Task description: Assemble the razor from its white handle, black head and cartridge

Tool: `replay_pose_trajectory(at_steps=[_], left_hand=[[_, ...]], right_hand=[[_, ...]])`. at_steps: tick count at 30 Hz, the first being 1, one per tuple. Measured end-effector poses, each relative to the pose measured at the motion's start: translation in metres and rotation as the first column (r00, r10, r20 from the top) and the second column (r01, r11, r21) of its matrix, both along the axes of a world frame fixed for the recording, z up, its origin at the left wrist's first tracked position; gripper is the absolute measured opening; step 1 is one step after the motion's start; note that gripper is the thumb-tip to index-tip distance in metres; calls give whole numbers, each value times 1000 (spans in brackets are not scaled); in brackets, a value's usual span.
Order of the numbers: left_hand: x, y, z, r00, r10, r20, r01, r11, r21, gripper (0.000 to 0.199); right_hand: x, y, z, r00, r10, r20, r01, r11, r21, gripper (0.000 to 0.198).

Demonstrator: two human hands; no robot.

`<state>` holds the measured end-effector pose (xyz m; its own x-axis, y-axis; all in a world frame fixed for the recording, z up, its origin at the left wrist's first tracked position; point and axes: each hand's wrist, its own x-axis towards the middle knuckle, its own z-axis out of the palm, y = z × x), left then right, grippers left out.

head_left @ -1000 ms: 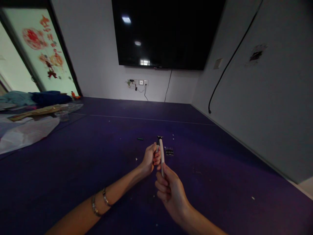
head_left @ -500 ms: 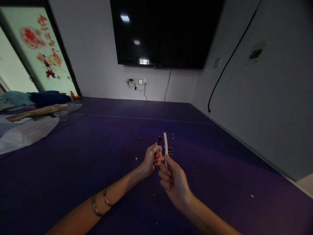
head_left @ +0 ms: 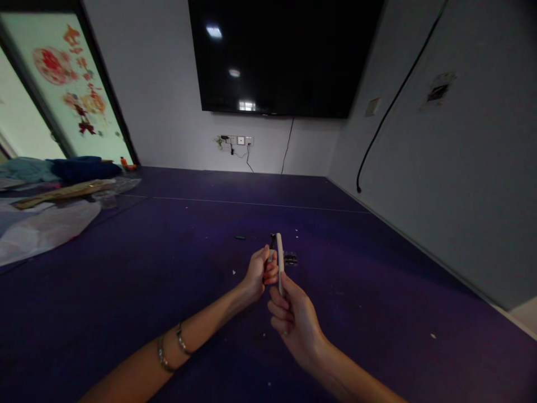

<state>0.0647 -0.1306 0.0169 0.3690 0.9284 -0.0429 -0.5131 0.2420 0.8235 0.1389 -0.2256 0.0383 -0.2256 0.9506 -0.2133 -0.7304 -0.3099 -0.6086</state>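
My left hand [head_left: 258, 271] is closed around a small dark tool [head_left: 272, 240] with a narrow, T-shaped black top and a pale part at the grip. Its exact kind is not clear. My right hand [head_left: 296, 313] pinches the lower end of a slim, slightly curved, cream-white stick [head_left: 280, 252], which points up and away from me. The stick's upper end is right beside the tool's head; whether they touch I cannot tell. Behind the stick, on the purple surface [head_left: 201, 336], lies a small flat dark piece [head_left: 291, 258] with light markings.
A short dark-green item [head_left: 240, 237] and tiny white scraps [head_left: 234, 272] lie on the surface. At the left are white sheeting [head_left: 50, 229], cardboard [head_left: 62, 193] and dark blue cloth [head_left: 86, 168]. A black cable [head_left: 377, 131] hangs along the right wall, and a television [head_left: 285, 56] is ahead.
My right hand has moved slightly left and down with the white stick, bringing the stick closer to the dark tool. My left hand has hardly moved.
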Motion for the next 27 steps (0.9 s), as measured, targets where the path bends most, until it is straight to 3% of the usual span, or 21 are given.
replay_pose_trajectory(at_steps=[3, 8, 11, 14, 21, 27], left_hand=[[-2, 2, 3, 1000, -2, 25, 2, 1000, -28, 35], [-7, 2, 9, 999, 2, 49, 2, 995, -98, 29], [-7, 1, 13, 998, -10, 67, 20, 988, -152, 30], [-8, -1, 20, 995, -12, 101, 30, 983, -179, 29], [-9, -5, 29, 990, -9, 142, 41, 973, -229, 31], [-10, -6, 29, 989, -17, 150, 52, 971, -234, 32]], right_hand=[[-1, -3, 0, 998, -9, 54, 7, 1000, 28, 34], [18, 19, 18, 947, -160, 279, 65, 946, 318, 24], [39, 46, 27, 824, -301, 480, 38, 875, 483, 22], [60, 71, 26, 689, -434, 580, 29, 817, 577, 22], [86, 92, 8, 434, -516, 738, -85, 792, 604, 25], [90, 96, 1, 339, -525, 780, -144, 791, 595, 34]])
